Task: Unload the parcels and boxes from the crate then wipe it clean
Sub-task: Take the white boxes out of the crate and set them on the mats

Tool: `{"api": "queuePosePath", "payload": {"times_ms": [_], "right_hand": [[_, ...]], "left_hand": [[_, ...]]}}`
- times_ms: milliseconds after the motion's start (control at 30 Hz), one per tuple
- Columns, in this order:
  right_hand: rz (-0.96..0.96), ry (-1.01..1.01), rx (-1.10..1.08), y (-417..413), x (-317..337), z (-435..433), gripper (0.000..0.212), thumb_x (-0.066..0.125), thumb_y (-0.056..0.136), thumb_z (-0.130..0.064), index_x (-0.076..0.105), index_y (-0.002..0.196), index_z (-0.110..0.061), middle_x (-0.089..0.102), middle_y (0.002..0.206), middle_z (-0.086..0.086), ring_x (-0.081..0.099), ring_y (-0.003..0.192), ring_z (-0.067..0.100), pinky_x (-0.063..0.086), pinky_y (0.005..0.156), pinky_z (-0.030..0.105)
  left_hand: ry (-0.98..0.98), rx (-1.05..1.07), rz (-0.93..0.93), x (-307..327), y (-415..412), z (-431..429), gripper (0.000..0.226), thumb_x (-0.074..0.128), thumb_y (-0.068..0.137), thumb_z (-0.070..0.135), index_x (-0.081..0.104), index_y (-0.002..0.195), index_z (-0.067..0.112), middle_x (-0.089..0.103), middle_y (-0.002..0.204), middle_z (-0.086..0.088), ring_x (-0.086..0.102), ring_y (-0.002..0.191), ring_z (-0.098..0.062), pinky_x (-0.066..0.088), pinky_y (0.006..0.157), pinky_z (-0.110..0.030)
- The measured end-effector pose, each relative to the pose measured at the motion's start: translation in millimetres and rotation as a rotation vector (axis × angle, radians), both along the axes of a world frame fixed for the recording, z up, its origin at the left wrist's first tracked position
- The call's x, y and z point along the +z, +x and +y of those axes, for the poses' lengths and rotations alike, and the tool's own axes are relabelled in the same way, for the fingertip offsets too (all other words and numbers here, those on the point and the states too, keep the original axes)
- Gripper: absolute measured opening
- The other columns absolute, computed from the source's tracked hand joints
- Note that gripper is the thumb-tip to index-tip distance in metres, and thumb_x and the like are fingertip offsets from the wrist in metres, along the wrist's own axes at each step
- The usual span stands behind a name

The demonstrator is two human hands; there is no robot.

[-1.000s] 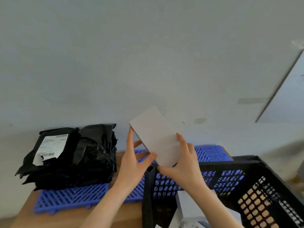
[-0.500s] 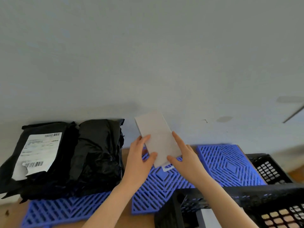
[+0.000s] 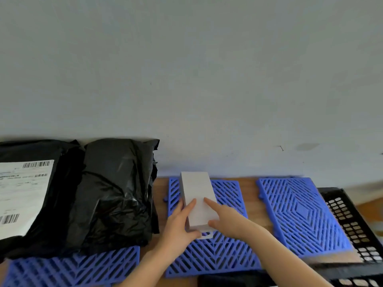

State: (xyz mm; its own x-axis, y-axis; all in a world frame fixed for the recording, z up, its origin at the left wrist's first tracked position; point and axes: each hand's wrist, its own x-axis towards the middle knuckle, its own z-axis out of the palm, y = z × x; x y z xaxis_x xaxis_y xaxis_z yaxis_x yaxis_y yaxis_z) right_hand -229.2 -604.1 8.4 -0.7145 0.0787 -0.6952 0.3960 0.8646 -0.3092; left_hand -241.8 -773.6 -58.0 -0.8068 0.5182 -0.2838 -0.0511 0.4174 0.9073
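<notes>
A white rectangular box [image 3: 196,193] lies flat on the middle blue grid mat [image 3: 226,251], its long side pointing at the wall. My left hand [image 3: 180,222] holds its near left edge, thumb under the near end. My right hand [image 3: 226,218] holds the near right edge, with the index finger laid on top. Black parcels [image 3: 116,189] are stacked at the left, one with a white shipping label [image 3: 20,193]. The black crate [image 3: 350,220] shows only its rim and mesh wall at the right and bottom edge; its inside is out of view.
A second blue grid mat [image 3: 300,214] lies at the right and a third [image 3: 72,268] under the parcels. They sit on a wooden table [image 3: 248,189] against a grey wall [image 3: 186,79].
Both hands have carried the white box out of the crate, leftward and down onto the middle mat. The view has turned left, so the crate slid to the right edge.
</notes>
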Motion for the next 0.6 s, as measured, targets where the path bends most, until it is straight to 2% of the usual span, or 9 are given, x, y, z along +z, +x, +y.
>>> {"api": "queuePosePath", "payload": {"times_ms": [133, 233, 367, 533, 600], "right_hand": [[-0.143, -0.006, 0.049, -11, -20, 2, 0.071, 0.042, 0.101, -0.02, -0.003, 0.152, -0.035, 0.047, 0.138, 0.01, 0.053, 0.079, 0.015, 0.043, 0.061, 0.021], [-0.213, -0.012, 0.073, -15, -30, 3, 0.073, 0.042, 0.101, -0.022, -0.008, 0.151, -0.037, 0.049, 0.134, 0.01, 0.048, 0.063, 0.012, 0.04, 0.055, 0.022], [-0.283, -0.008, 0.122, -21, -43, 0, 0.077, 0.043, 0.101, -0.027, -0.016, 0.149, -0.038, 0.053, 0.125, 0.009, 0.047, 0.062, 0.012, 0.037, 0.053, 0.022], [-0.275, -0.002, 0.092, -26, -49, -3, 0.079, 0.044, 0.099, -0.027, -0.016, 0.148, -0.041, 0.055, 0.127, 0.013, 0.049, 0.065, 0.016, 0.04, 0.056, 0.024], [-0.271, 0.013, 0.095, -27, -47, -2, 0.079, 0.045, 0.099, -0.027, -0.014, 0.149, -0.041, 0.051, 0.134, 0.014, 0.055, 0.076, 0.02, 0.044, 0.063, 0.027]], "left_hand": [[-0.086, -0.019, 0.009, -30, -2, 3, 0.091, 0.074, 0.083, 0.014, 0.021, 0.154, 0.033, 0.003, 0.163, 0.009, 0.021, 0.144, -0.009, 0.028, 0.101, -0.011], [-0.149, -0.076, 0.022, -48, -6, 4, 0.094, 0.07, 0.086, 0.015, 0.011, 0.155, 0.036, -0.006, 0.163, 0.009, 0.019, 0.146, -0.014, 0.032, 0.107, -0.019], [-0.258, -0.133, 0.097, -62, -11, 5, 0.089, 0.059, 0.094, 0.011, -0.001, 0.155, 0.035, -0.015, 0.162, 0.006, 0.025, 0.145, -0.02, 0.041, 0.107, -0.029], [-0.376, -0.142, 0.138, -68, -13, 13, 0.088, 0.049, 0.098, 0.008, -0.016, 0.153, 0.034, -0.02, 0.161, -0.001, 0.021, 0.146, -0.025, 0.037, 0.111, -0.033], [-0.404, -0.137, 0.117, -64, -11, 17, 0.088, 0.049, 0.099, 0.01, -0.016, 0.152, 0.034, -0.021, 0.161, -0.003, 0.017, 0.147, -0.027, 0.035, 0.113, -0.034]]}}
